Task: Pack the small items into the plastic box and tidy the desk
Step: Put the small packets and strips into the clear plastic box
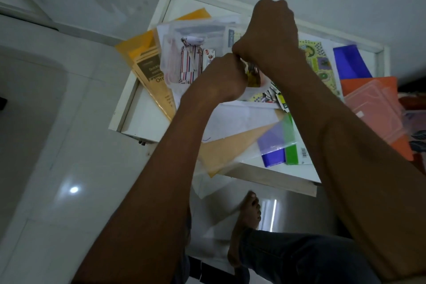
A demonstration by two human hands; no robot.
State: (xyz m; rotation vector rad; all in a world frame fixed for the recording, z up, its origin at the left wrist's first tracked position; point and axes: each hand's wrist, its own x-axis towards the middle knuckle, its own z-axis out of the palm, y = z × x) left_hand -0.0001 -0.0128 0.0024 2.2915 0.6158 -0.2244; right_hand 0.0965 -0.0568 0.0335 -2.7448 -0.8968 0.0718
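Note:
A clear plastic box stands on the white desk, with striped and white small items inside it. My left hand and my right hand meet just right of the box, both closed on a small yellowish packet held between them. Most of the packet is hidden by my fingers. Below the hands lie several small loose cards on a patterned sheet.
Yellow folders lie left of the box. A tan folder, blue and green sheets, a printed board, a blue sheet and a clear lid on an orange folder cover the desk. My foot stands below.

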